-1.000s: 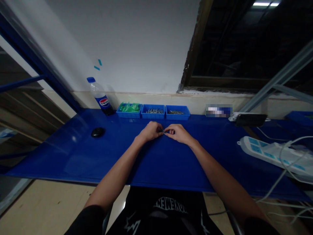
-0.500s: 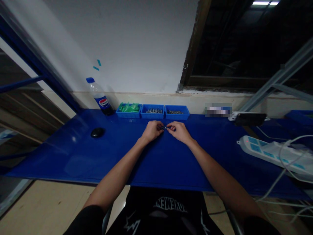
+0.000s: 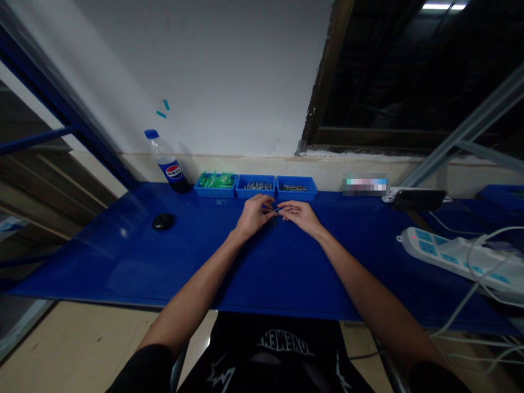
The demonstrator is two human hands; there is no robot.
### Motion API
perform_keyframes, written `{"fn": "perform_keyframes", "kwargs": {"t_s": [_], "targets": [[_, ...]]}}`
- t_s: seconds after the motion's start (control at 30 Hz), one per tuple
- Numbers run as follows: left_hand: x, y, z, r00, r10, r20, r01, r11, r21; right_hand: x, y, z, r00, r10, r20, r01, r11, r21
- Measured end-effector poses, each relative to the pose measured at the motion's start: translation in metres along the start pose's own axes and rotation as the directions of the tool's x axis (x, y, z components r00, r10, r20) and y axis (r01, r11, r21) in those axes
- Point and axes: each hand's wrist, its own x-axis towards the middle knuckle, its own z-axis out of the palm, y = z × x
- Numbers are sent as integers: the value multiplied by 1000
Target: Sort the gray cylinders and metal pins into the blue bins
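The right hand pinches a small thin piece closed between fingertips, the left hand curled against it, its exact grip unclear

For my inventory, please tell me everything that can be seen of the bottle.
The bottle is clear, seemingly plastic, with a blue cap on and a blue label with a round logo. Dark liquid shows below the label. It stands on the blue table near the wall, left of the bin of green pieces; only the table seems to touch it.
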Motion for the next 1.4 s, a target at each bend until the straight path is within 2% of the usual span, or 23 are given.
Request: {"fn": "perform_keyframes", "kwargs": {"t_s": [0.1, 0.2, 0.37, 0.43, 0.5, 0.57, 0.67, 0.77, 0.87, 0.93, 1.0, 1.17, 1.3, 1.4], "targets": [[-1, 4, 0, 998, 60, 29, -60, 998, -10, 0, -4, -1, 998, 67, 17, -69, 994, 90], [-2, 4, 0, 996, 67, 59, -67, 998, 1, -1, -9, -3, 996, 85, 6, -85, 986, 143], [-1, 1, -1, 988, 97, 121, -102, 994, 34, -2, -13, -3, 992, 105, 63, -114, 982, 152], [0, 1, -5, 988, 87, 124, -100, 990, 97, 0, -12, -5, 995, 99, 6, -99, 986, 136], [2, 0, -10, 989, 64, 136, -92, 973, 212, 4, -9, -8, 990, 57, -128, -39, 990, 136], [2, -1, -15, 984, 37, 175, -94, 940, 328, 9, -4, -13, 966, -13, -260, 51, 989, 139], [1, -2, -18, 969, -14, 248, -91, 909, 406, 14, 2, -24, 944, -85, -320, 113, 991, 72], [-1, -1, -15, 958, -60, 280, -67, 904, 422, 12, 3, -37, 968, -89, -235, 65, 992, -109], [-3, 2, -9, 959, -48, 280, -84, 894, 439, 3, -4, -50, 999, -49, 0, 45, 927, -372], [-4, 4, -6, 959, -30, 281, -103, 890, 443, -3, -10, -55, 988, -8, 154, 85, 864, -497], [-4, 5, -5, 961, -22, 277, -107, 891, 442, -6, -14, -57, 972, 27, 234, 106, 836, -538], [-3, 6, -6, 966, -13, 258, -108, 888, 446, -4, -8, -48, 973, 62, 222, 63, 855, -515], [-2, 10, -6, 971, -1, 241, -111, 886, 449, 1, 1, -33, 985, -14, 173, 107, 832, -544], [-2, 12, -6, 977, -14, 212, -85, 889, 450, 3, 5, -19, 987, -88, 138, 147, 847, -510]]}}
